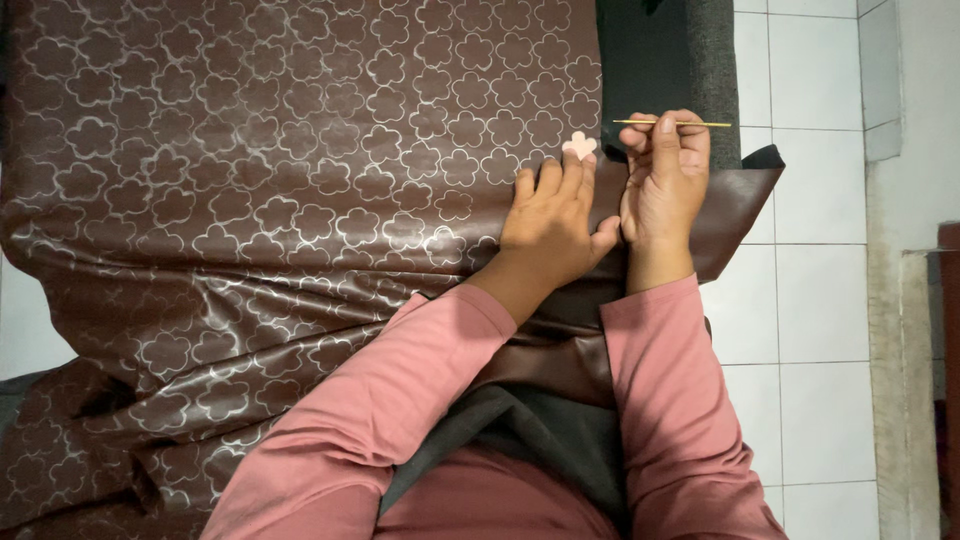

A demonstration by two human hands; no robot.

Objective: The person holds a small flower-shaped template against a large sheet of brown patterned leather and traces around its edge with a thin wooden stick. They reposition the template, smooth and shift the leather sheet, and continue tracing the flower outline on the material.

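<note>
A large brown leather-like sheet (280,180) covered in drawn silver flower outlines lies spread over the work surface. My left hand (550,215) presses flat on its right part, fingertips holding a small pale pink flower-shaped template (579,146) against the sheet. My right hand (663,175) sits just right of it, fingers closed around a thin yellow stick-like pen (672,123) held horizontally above the sheet's edge. Both arms wear pink sleeves.
A dark grey cloth-covered surface (660,50) shows beyond the sheet's right edge. White floor tiles (820,200) fill the right side, with a wall edge at far right. The sheet hangs crumpled toward my lap at lower left.
</note>
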